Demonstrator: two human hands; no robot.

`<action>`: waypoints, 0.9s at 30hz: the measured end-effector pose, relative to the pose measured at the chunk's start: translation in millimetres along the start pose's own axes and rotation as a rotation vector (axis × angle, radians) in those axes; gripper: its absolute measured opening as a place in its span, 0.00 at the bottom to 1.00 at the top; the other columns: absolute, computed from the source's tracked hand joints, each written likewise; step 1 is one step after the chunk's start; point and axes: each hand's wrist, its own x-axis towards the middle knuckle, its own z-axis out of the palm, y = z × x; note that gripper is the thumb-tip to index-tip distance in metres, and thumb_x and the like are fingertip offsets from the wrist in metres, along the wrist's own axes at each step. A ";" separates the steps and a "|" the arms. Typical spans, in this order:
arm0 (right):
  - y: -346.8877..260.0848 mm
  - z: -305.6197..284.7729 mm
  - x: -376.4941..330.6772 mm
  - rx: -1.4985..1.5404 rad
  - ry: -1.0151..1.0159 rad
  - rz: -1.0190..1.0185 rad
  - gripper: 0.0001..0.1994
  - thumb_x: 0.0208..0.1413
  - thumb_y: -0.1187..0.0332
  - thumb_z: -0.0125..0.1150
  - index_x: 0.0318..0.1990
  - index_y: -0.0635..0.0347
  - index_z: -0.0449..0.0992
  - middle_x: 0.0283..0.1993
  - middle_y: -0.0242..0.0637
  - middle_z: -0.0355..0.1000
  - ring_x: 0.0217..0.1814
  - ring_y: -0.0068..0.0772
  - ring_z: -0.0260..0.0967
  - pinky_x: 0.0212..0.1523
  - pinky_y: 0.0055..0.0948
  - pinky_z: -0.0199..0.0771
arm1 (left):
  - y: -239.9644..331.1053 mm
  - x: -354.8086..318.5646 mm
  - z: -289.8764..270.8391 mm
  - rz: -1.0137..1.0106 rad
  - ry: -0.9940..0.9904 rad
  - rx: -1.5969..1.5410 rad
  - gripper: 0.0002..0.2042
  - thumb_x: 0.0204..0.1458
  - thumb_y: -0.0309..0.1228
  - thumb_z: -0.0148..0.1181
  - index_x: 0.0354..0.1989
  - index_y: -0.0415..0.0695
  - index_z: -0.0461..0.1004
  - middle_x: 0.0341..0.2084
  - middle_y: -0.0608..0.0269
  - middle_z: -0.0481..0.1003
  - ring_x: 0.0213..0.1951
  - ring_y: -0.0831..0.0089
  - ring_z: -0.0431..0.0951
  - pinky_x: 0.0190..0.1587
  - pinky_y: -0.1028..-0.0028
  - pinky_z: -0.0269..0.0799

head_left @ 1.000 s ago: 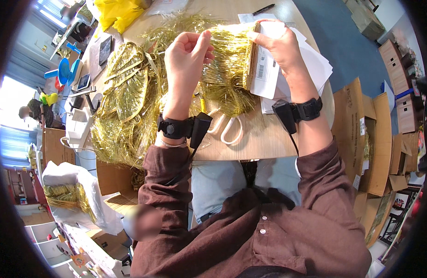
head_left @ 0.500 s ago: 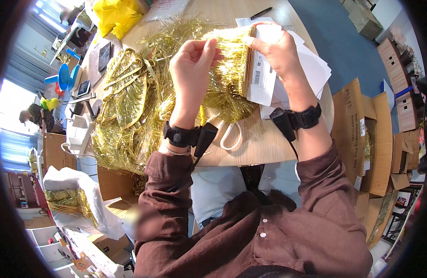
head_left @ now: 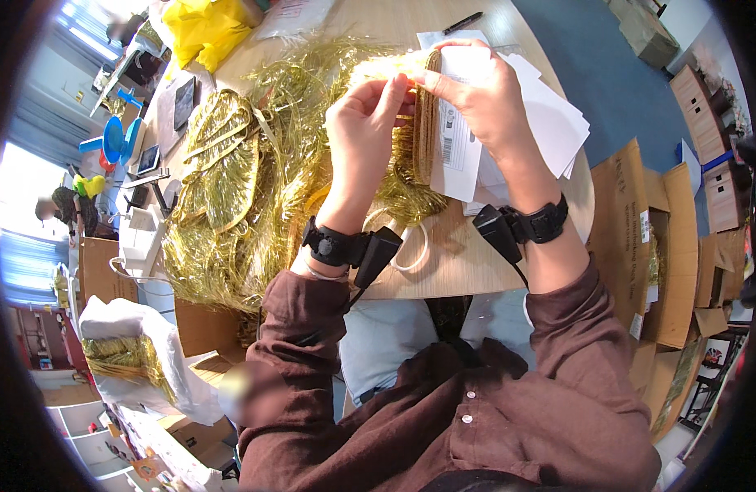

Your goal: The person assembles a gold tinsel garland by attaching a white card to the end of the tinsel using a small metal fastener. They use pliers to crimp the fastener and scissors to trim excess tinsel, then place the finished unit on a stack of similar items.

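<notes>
A pale wooden table [head_left: 468, 275] takes up the middle of the view, with a tall open cardboard box [head_left: 620, 217] standing beside its right edge. Across the table's left half sprawls a loose heap of gold tinsel [head_left: 218, 234], its bands looped over one another. Next in size comes the gold fringe bundle [head_left: 425, 135], raised over the table between the two hands, its stitched band edge facing the loose white sheets [head_left: 546, 107]. A labelled white paper [head_left: 456, 164] lies against that band. The right hand [head_left: 491, 94] pinches the band's upper end together with the paper, thumb in front and fingers behind. The left hand [head_left: 361, 123] is at the strands, thumb drawn close to its curled fingers (whether a strand sits between them, I cannot tell). Smaller still, a white loop handle [head_left: 423, 250] lies below the bundle, and a black pen [head_left: 463, 23] near the far edge. The band layers could fan apart or the paper slip out, I judge, if the right thumb eased, since only one end looks pinched; strands might also snag in the neighbouring heap, being so fine and close. The left hand covers much of the fringe, the right fingertips vanish behind the paper, and glare bleaches the bundle's top.
</notes>
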 end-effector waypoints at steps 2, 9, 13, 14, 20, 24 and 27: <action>-1.0 0.5 -0.3 -0.011 0.001 -0.048 0.21 0.48 0.63 0.77 0.45 0.65 0.77 0.37 0.40 0.81 0.38 0.26 0.78 0.43 0.27 0.78 | -0.1 0.4 -0.7 -0.026 0.003 -0.025 0.12 0.62 0.34 0.62 0.38 0.34 0.81 0.29 0.64 0.82 0.30 0.81 0.79 0.36 0.80 0.76; -5.8 0.9 -0.7 -0.072 0.029 -0.026 0.21 0.48 0.64 0.76 0.46 0.65 0.77 0.37 0.41 0.81 0.38 0.29 0.79 0.43 0.28 0.78 | -0.6 -4.7 0.2 0.066 -0.002 0.091 0.12 0.61 0.33 0.63 0.41 0.34 0.82 0.30 0.64 0.82 0.31 0.83 0.79 0.36 0.81 0.75; -8.2 0.7 -2.7 -0.047 0.040 0.017 0.21 0.48 0.65 0.76 0.46 0.65 0.77 0.38 0.42 0.81 0.38 0.29 0.79 0.43 0.28 0.78 | 0.9 -7.3 2.9 0.153 -0.068 0.174 0.13 0.56 0.33 0.69 0.43 0.36 0.80 0.32 0.63 0.82 0.34 0.79 0.80 0.38 0.79 0.76; -8.3 0.9 -2.9 -0.034 0.038 0.012 0.21 0.48 0.65 0.76 0.46 0.65 0.77 0.38 0.42 0.81 0.38 0.30 0.79 0.43 0.28 0.78 | 1.1 -6.7 3.3 0.115 -0.080 0.225 0.15 0.53 0.32 0.71 0.44 0.35 0.78 0.34 0.61 0.82 0.35 0.77 0.81 0.39 0.77 0.77; -11.5 -1.4 -1.7 -0.099 0.012 0.011 0.23 0.52 0.56 0.75 0.46 0.64 0.78 0.36 0.38 0.80 0.37 0.24 0.76 0.41 0.25 0.77 | -0.5 -5.0 1.2 -0.008 -0.053 0.043 0.14 0.53 0.29 0.71 0.44 0.33 0.78 0.35 0.59 0.82 0.35 0.78 0.80 0.41 0.79 0.77; -14.9 -5.1 2.2 0.336 -0.141 0.226 0.30 0.64 0.41 0.55 0.51 0.65 0.77 0.40 0.36 0.78 0.40 0.20 0.75 0.43 0.19 0.75 | -0.2 2.1 -8.6 -0.066 -0.026 -0.124 0.13 0.54 0.27 0.71 0.45 0.34 0.78 0.36 0.63 0.81 0.37 0.80 0.79 0.43 0.81 0.76; -13.5 -3.5 -0.4 0.411 -0.155 0.165 0.36 0.67 0.37 0.44 0.55 0.67 0.75 0.46 0.41 0.78 0.46 0.28 0.78 0.50 0.27 0.80 | 0.6 8.5 -19.0 -0.174 -0.030 -0.281 0.14 0.53 0.27 0.71 0.46 0.37 0.77 0.39 0.63 0.80 0.39 0.81 0.79 0.45 0.80 0.75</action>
